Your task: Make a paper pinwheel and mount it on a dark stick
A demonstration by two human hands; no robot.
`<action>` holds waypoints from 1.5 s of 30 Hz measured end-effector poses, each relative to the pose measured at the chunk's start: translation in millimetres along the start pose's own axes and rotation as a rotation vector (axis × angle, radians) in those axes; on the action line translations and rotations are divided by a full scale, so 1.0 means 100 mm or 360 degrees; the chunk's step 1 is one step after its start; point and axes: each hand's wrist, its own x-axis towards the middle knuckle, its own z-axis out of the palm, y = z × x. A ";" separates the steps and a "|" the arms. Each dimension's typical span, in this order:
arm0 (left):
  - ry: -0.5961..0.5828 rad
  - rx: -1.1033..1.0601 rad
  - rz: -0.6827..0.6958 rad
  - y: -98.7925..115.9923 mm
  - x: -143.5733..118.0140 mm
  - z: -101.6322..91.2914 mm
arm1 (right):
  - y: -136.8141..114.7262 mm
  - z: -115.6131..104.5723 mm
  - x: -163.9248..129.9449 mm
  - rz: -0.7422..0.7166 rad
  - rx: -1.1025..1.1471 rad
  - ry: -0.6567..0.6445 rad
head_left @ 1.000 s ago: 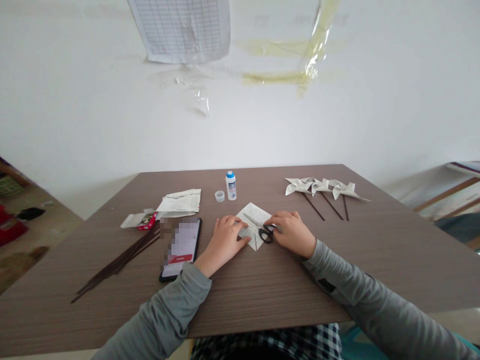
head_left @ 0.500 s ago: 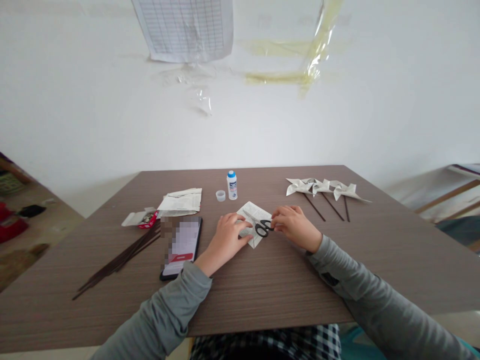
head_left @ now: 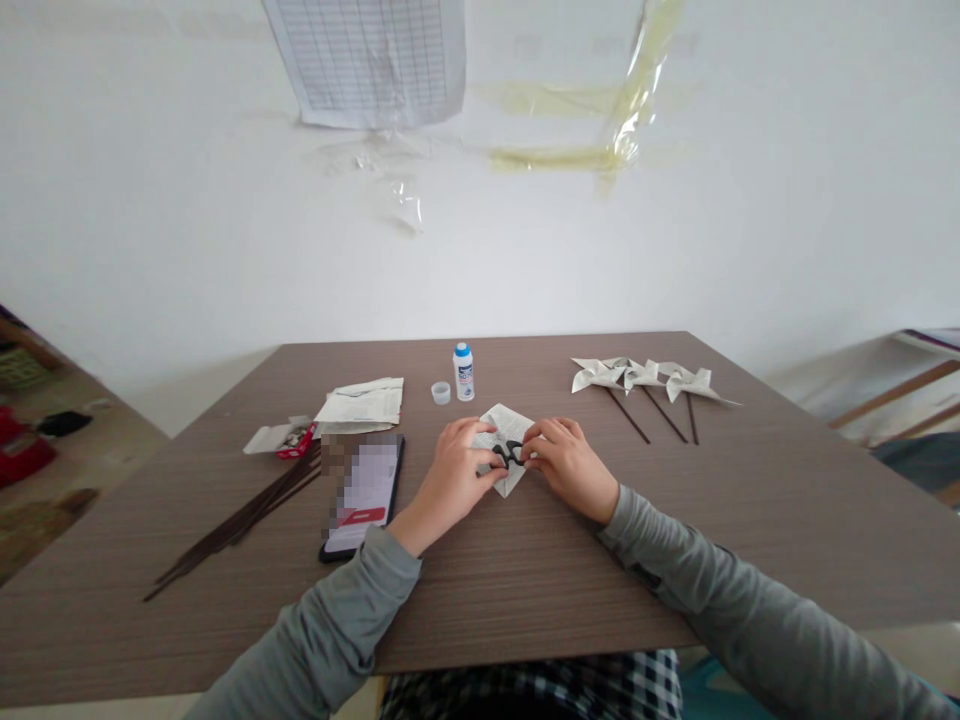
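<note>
Near the middle of the frame, the left hand (head_left: 450, 472) rested flat on a small white printed paper square (head_left: 507, 460) on the brown wooden table (head_left: 525, 580), its fingers spread rather than clenched. The right hand (head_left: 568, 464) touched the black-handled scissors (head_left: 508, 453) lying on that paper; whether it actually gripped them could not be told. Left of the hands lay a black smartphone (head_left: 364, 492) and a bundle of thin dark sticks (head_left: 240, 520). Just above stood a white glue bottle with a blue cap (head_left: 463, 371). Three paper pinwheels (head_left: 645, 376) lay at the right.
</note>
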 end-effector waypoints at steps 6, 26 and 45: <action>0.0036 0.0073 -0.0021 -0.03 0.02 -0.12 | -0.01 0.01 -0.02 0.0136 0.0066 -0.0115; 0.0076 0.0603 -0.0324 -0.92 0.08 -0.90 | 0.07 -0.03 -0.05 0.0316 -0.0004 -0.0392; -0.0099 0.0691 -0.0520 -1.01 0.34 -0.84 | 0.08 -0.08 -0.05 0.0311 0.0015 -0.0429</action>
